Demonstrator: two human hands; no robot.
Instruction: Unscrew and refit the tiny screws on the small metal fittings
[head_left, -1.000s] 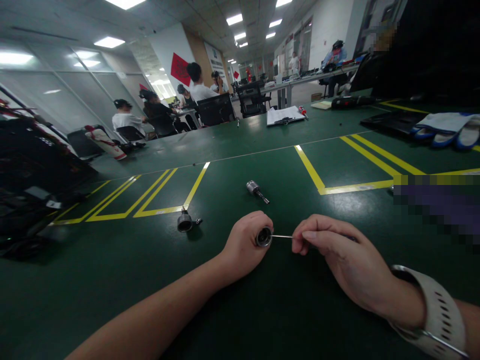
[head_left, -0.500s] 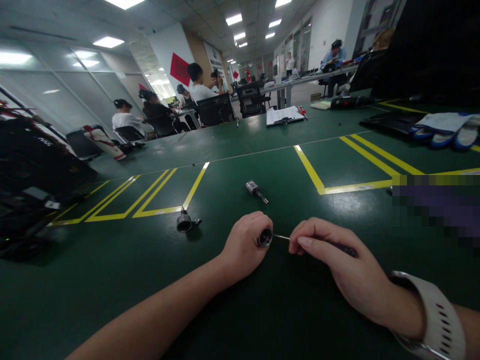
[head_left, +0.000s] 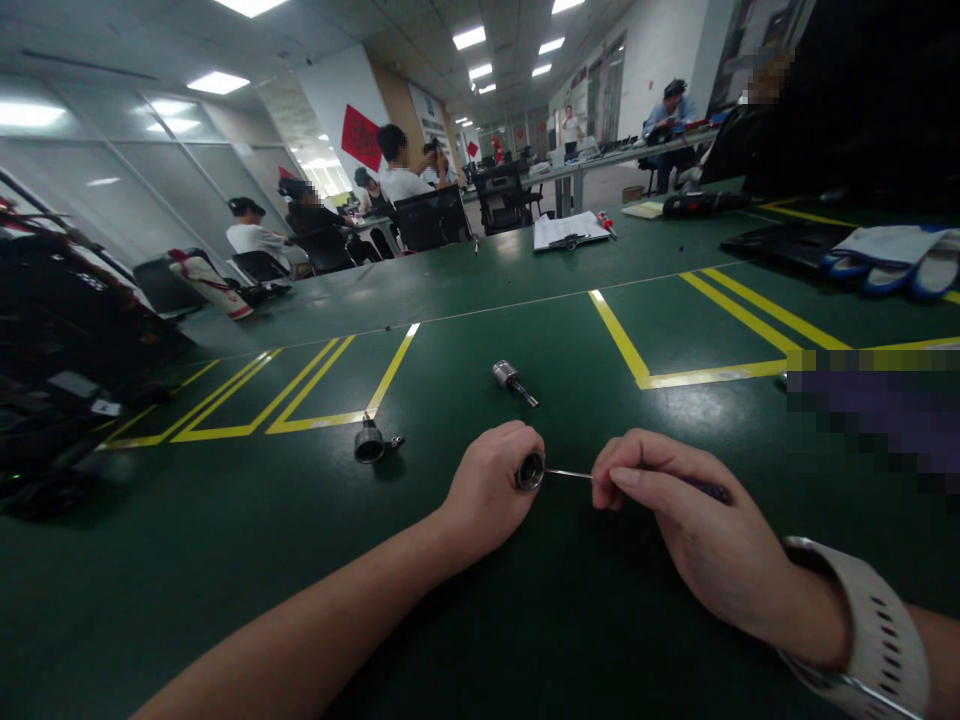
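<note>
Two grips toward worktop's (head_left: 225, 560) near edge: left hand (head_left: 491, 482) fisted round metal sleeve (head_left: 529, 472), right hand (head_left: 686, 515) pinching thin-shafted tool (head_left: 568, 473) at its rim. Off-angle push could skid tip into left hand.

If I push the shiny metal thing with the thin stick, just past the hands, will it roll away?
The metal piece would probably roll in a curve, because one end is round and fat while its shaft is thin. It looks metallic, so it's likely stiff and heavy for its size. Its shine suggests it could feel slippery.
</note>
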